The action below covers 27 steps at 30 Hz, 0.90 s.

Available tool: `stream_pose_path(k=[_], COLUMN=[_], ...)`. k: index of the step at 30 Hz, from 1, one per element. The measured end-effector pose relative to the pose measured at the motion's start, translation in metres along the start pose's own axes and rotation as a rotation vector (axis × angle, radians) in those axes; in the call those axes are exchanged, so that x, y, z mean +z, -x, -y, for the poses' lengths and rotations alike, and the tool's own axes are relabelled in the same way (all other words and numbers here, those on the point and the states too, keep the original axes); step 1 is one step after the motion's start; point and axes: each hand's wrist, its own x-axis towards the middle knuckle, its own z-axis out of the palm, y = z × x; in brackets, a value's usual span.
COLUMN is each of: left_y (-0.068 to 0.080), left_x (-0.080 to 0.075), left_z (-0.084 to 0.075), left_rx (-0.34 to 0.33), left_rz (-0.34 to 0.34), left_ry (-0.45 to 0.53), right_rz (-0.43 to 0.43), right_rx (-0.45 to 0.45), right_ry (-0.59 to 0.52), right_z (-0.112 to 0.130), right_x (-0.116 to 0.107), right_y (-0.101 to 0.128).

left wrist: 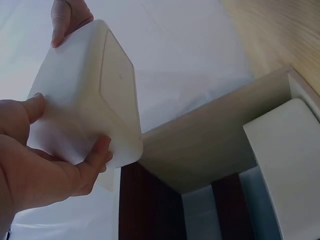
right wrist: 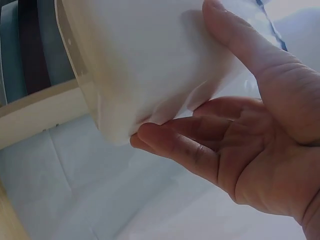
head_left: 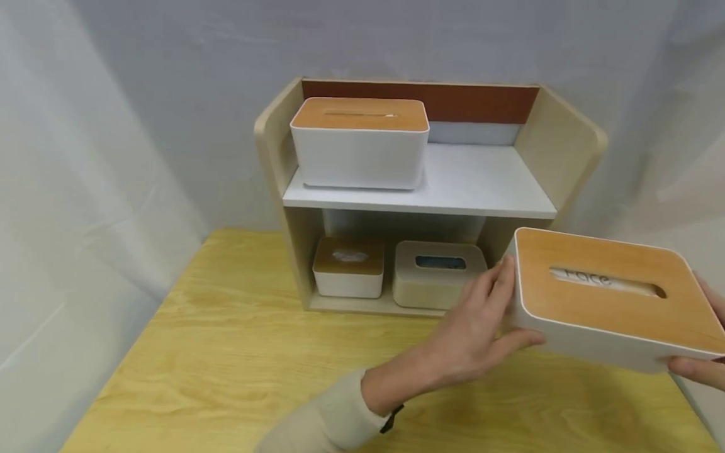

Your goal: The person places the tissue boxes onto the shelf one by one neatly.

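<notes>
1. Two hands carry one white tissue box with a wooden lid (head_left: 608, 296), held in the air above the right end of the yellow wooden table (head_left: 226, 352), in front of and to the right of the small two-level shelf unit (head_left: 561, 145).
2. On the upper shelf board (head_left: 481, 182), a second white box with a wooden lid (head_left: 359, 141) sits at the left end; the right part of that board shows bare.
3. In the lower compartment you have a small white box with a wooden top (head_left: 348, 267) on the left and a beige box with a dark slot (head_left: 438, 274) just beside it on the right.
4. The shelf's right side panel stands just behind your held box, and your left fingers lie in front of the beige box in the head view.
5. Your left hand (head_left: 481, 327) grasps the box's left end: the fingers lie up along the end wall and the thumb reaches under the bottom edge, as the left wrist view shows.
6. Your right hand (right wrist: 250, 145) holds the opposite end, thumb along the white wall and fingers curled beneath the corner; only its fingertips show at the right edge of the head view.
7. The box tilts slightly, its slot facing up toward you.
</notes>
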Motion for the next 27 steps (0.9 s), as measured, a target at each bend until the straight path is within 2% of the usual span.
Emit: stream_pose_path(k=[2, 3, 7, 9, 14, 15, 19, 21, 25, 27], left_y=[0.002, 0.003, 0.007, 0.009, 0.011, 0.011, 0.01, 0.01, 0.008, 0.006], left_x=[-0.006, -0.008, -0.019, -0.024, -0.035, -0.037, -0.043, -0.046, -0.051, -0.053], left_z=[0.0, 0.0, -0.001, -0.001, -0.001, -0.001, 0.001, 0.002, 0.006, 0.007], left_rx=[0.019, 0.03, 0.095, 0.132, 0.191, 0.194, 0.207, 0.211, 0.228, 0.227], left_rz=[-0.023, -0.038, -0.121, -0.174, -0.29, -0.307, -0.387, -0.431, -0.521, -0.563], left_ry=[0.014, 0.02, 0.014, 0.014, 0.032, 0.032, 0.018, 0.009, -0.023, -0.041], right_rz=[0.005, 0.016, 0.036, 0.027, -0.036, -0.048, -0.09, -0.084, -0.101, -0.12], right_rx=[-0.004, -0.003, -0.032, -0.038, -0.058, -0.081, -0.18, -0.231, -0.372, -0.452], right_ry=[-0.014, 0.019, -0.054, 0.005, -0.023, -0.078, -0.125, -0.172, -0.336, -0.384], right_z=[0.007, 0.012, 0.024, 0.031, 0.043, 0.044, 0.049, 0.052, 0.061, 0.066], right_x=[0.002, 0.003, 0.006, 0.009, 0.018, 0.02, 0.028, 0.033, 0.045, 0.051], right_y=[-0.004, -0.006, -0.011, -0.013, -0.017, -0.018, -0.028, -0.035, -0.053, -0.061])
